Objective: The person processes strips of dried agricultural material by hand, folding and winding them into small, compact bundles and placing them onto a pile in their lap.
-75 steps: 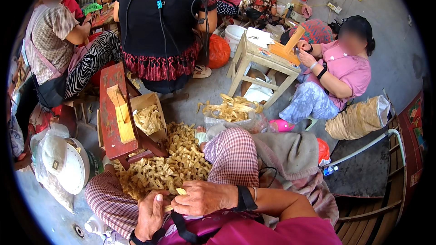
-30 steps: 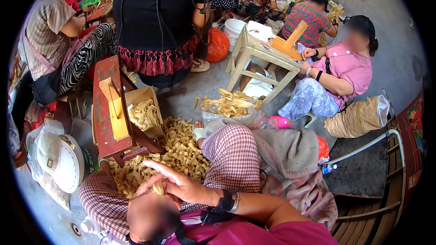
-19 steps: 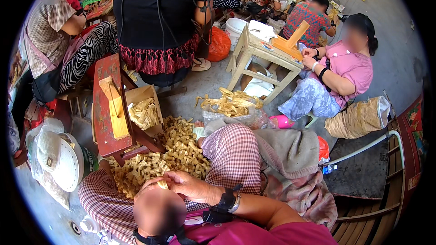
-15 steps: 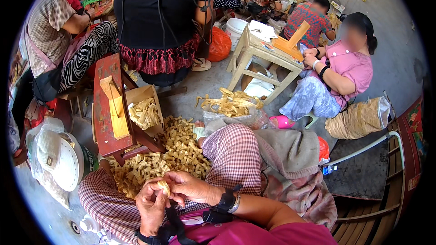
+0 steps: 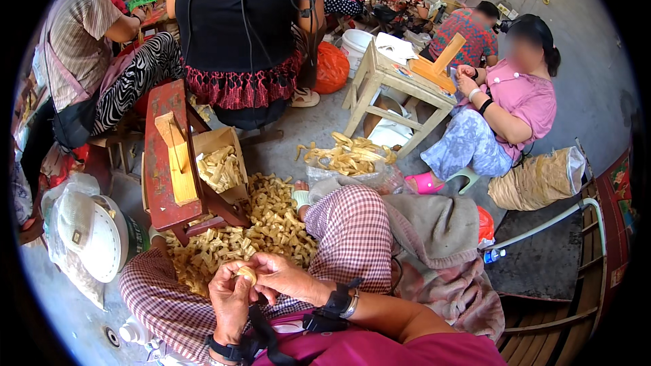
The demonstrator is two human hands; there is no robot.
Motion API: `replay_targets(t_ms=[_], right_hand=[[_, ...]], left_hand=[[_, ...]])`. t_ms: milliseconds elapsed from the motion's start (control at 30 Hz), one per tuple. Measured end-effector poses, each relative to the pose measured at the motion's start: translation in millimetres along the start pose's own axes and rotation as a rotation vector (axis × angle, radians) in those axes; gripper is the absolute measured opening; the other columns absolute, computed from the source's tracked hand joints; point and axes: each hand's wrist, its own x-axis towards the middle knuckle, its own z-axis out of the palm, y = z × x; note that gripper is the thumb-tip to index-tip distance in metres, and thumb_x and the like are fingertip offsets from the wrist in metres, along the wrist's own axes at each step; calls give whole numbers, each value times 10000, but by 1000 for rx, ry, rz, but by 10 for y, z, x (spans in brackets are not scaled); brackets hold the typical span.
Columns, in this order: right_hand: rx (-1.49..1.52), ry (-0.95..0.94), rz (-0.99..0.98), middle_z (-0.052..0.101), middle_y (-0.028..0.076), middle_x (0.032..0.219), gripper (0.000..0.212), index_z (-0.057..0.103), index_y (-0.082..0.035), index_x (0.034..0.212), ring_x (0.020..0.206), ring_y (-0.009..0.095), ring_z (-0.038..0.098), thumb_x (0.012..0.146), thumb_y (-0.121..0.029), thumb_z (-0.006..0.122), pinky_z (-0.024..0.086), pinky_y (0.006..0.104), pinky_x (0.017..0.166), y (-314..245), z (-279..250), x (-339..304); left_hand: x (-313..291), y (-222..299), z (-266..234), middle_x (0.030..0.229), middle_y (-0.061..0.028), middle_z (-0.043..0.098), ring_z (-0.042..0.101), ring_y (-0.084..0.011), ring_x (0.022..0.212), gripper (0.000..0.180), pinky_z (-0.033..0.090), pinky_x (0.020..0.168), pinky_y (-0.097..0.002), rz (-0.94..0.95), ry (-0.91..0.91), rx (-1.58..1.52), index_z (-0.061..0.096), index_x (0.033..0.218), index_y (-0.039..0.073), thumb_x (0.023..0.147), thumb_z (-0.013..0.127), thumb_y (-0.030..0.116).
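Close together above my lap, both hands are closed on one small pale yellow folded strip (image 5: 247, 273). My left hand (image 5: 229, 298) pinches it from the left, thumb upward. From the right, my right hand (image 5: 288, 279) grips it with thumb and fingertips; its lower fingers are partly hidden. Beyond my hands, between my checked trouser legs, lies a heap of short yellow knotted pieces (image 5: 271, 230). Long loose strips of similar yellow material (image 5: 349, 154) rest on a clear plastic bag past my right knee.
A red wooden bench (image 5: 165, 183) carries a wooden stand (image 5: 178, 163), beside a cardboard box (image 5: 234, 146) of yellow pieces. White tub (image 5: 112, 240) at left; pale wooden stool (image 5: 380, 78) ahead. A person in pink (image 5: 519, 105) sits at right near a brown sack (image 5: 536, 179). Others sit farther back.
The strip between my fingers has turned and now looks shorter and more curled. My hands stay nearly in place. The whole view has shifted slightly.
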Motion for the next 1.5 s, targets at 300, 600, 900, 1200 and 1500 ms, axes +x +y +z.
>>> replay_targets(t_ms=[300, 600, 900, 1200, 1500], right_hand=[[-748, 360, -536, 556, 40, 641, 141, 531, -29, 922, 559, 105, 572, 808, -4, 610, 464, 275, 511, 132, 143, 47], [-874, 364, -717, 531, 99, 690, 215, 495, -46, 950, 580, 225, 561, 785, -31, 632, 452, 328, 535, 92, 221, 39], [-735, 344, -559, 537, 38, 668, 138, 518, -21, 882, 587, 79, 521, 796, -9, 625, 440, 251, 533, 67, 260, 62], [-726, 446, -556, 544, 25, 667, 149, 523, -25, 838, 569, 71, 521, 771, 3, 654, 427, 251, 496, 104, 167, 109], [-1101, 409, -810, 506, 87, 723, 163, 485, -39, 852, 625, 262, 557, 768, -10, 622, 451, 357, 543, 59, 183, 107]], left_hand=[[83, -303, -52, 708, 4, 479, 431, -54, 548, 37, 382, 511, -181, 67, 93, -269, 437, 927, 58, 956, 459, 65], [39, -206, 29, 720, 14, 487, 433, -47, 562, 30, 382, 520, -177, 83, 179, -302, 441, 938, 63, 955, 464, 72], [24, -292, -66, 784, -2, 524, 496, -70, 644, 58, 434, 621, -196, 70, 169, -392, 440, 945, 73, 937, 497, 65], [-28, -239, -44, 866, 5, 582, 548, -73, 767, 48, 472, 721, -227, 77, 64, -290, 518, 914, 71, 919, 563, 87], [-6, -329, -119, 852, -17, 612, 572, -99, 752, 86, 499, 706, -268, 32, 95, -506, 578, 908, 50, 929, 560, 131]])
